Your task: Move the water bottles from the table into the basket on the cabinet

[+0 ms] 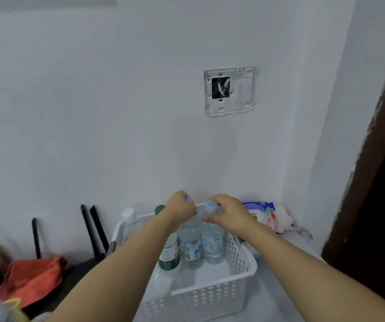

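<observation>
Fingers of the left hand (182,206) wrap the neck of one clear water bottle (189,240); the right hand (227,211) pinches its neighbour (213,242) below the cap. Both stand upright at the white basket's (240,270) far edge, beside a green bottle (169,254).

We see a pale cabinet top (286,249) set against a white wall, running into the right-hand corner. A white perforated plastic basket (210,296) sits directly on it, taking up most of the near surface. Behind the basket, in the corner, a blue and white packet (260,209) and a crumpled pink cloth (283,219) lie on the top, touching each other.
</observation>
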`<act>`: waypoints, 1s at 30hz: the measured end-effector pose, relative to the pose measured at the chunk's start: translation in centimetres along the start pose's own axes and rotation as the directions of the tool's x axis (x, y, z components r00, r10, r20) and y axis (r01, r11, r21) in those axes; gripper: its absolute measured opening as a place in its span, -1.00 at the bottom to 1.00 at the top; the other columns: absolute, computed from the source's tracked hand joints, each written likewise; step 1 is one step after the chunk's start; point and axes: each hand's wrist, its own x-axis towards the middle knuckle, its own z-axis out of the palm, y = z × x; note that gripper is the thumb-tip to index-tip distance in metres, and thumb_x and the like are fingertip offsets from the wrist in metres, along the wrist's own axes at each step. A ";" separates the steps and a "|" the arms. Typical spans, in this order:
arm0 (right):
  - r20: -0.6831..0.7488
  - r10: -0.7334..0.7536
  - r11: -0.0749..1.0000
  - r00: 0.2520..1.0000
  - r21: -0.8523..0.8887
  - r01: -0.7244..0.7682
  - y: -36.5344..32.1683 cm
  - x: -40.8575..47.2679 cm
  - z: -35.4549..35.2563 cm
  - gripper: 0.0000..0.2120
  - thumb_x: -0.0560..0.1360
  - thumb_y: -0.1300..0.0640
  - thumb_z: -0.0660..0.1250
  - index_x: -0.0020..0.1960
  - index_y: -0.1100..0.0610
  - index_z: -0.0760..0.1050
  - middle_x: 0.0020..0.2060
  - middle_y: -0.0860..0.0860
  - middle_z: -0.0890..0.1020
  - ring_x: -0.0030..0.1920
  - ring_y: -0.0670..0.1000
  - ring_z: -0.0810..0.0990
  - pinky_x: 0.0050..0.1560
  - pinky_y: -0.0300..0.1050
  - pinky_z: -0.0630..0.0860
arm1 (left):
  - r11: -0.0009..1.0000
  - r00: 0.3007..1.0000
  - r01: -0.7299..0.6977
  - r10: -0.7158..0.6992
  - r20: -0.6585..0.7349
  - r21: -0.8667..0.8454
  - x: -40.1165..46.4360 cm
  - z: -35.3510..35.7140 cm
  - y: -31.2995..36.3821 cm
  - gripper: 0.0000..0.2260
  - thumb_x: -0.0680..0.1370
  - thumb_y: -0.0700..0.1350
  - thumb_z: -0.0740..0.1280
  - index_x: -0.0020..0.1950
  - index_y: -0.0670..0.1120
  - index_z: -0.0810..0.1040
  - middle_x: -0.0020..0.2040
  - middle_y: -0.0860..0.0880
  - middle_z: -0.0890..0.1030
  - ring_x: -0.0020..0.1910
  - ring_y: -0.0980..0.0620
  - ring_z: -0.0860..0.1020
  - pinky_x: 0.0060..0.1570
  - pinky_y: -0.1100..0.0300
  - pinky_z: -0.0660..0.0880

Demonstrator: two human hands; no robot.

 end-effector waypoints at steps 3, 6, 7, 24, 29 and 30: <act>0.014 0.019 1.000 1.000 -0.019 -0.019 0.1 0.4 0.3 -0.61 0.38 -0.03 0.50 0.11 0.10 0.51 0.05 0.01 0.56 0.04 0.04 0.54 0.09 0.03 0.50 | 0.999 0.999 -0.036 0.037 -0.006 0.036 0.3 -0.1 -0.1 -0.84 0.46 -0.39 0.29 -0.10 -0.14 0.46 -0.21 -0.07 0.48 -0.29 0.04 0.45 -0.37 0.23 0.40; 0.029 0.042 0.999 0.999 -0.021 -0.041 0.1 0.2 0.3 -0.58 0.42 -0.02 0.46 0.21 0.05 0.46 0.13 -0.01 0.53 0.10 0.01 0.51 0.13 -0.01 0.48 | 0.995 0.998 -0.054 0.052 0.024 0.081 0.0 -0.3 -0.2 -0.79 0.43 -0.38 0.34 -0.02 -0.13 0.49 -0.15 -0.04 0.48 -0.25 0.07 0.46 -0.33 0.25 0.42; 0.039 0.051 0.999 0.998 -0.009 -0.051 0.1 0.0 0.3 -0.54 0.43 -0.01 0.45 0.27 0.04 0.43 0.18 0.00 0.52 0.14 0.01 0.50 0.17 0.00 0.47 | 0.992 0.998 -0.064 0.062 0.025 0.107 -0.2 -0.3 -0.1 -0.77 0.43 -0.37 0.35 0.01 -0.12 0.49 -0.14 -0.03 0.47 -0.26 0.07 0.46 -0.34 0.26 0.42; -0.289 0.168 0.877 0.942 -0.393 -0.277 -4.2 -13.8 -12.9 -0.43 0.65 0.03 0.08 0.54 0.29 0.03 0.55 0.21 0.09 0.55 0.11 0.04 0.52 -0.08 -0.05 | 0.418 0.601 -0.582 0.799 0.023 0.697 -9.3 0.7 9.5 -0.76 0.63 -0.17 0.15 0.14 -0.32 0.47 0.13 -0.28 0.52 0.12 -0.25 0.45 0.16 -0.03 0.30; -0.426 0.256 0.783 0.868 -0.436 -0.444 -5.3 -21.4 -16.9 -0.45 0.65 0.03 0.06 0.53 0.28 0.05 0.53 0.20 0.13 0.52 0.14 0.08 0.49 -0.04 -0.02 | 0.253 0.489 -0.691 0.853 0.181 0.677 -11.7 5.3 13.7 -0.71 0.65 -0.11 0.10 0.23 -0.27 0.43 0.20 -0.22 0.49 0.19 -0.18 0.43 0.23 0.02 0.27; -0.453 0.280 0.763 0.846 -0.430 -0.483 -5.5 -23.2 -17.6 -0.45 0.65 0.02 0.06 0.54 0.27 0.04 0.54 0.18 0.12 0.53 0.14 0.06 0.49 -0.04 -0.03 | 0.233 0.469 -0.710 0.861 0.199 0.664 -12.7 6.3 14.5 -0.71 0.65 -0.11 0.09 0.24 -0.26 0.43 0.21 -0.21 0.49 0.20 -0.17 0.42 0.24 0.03 0.26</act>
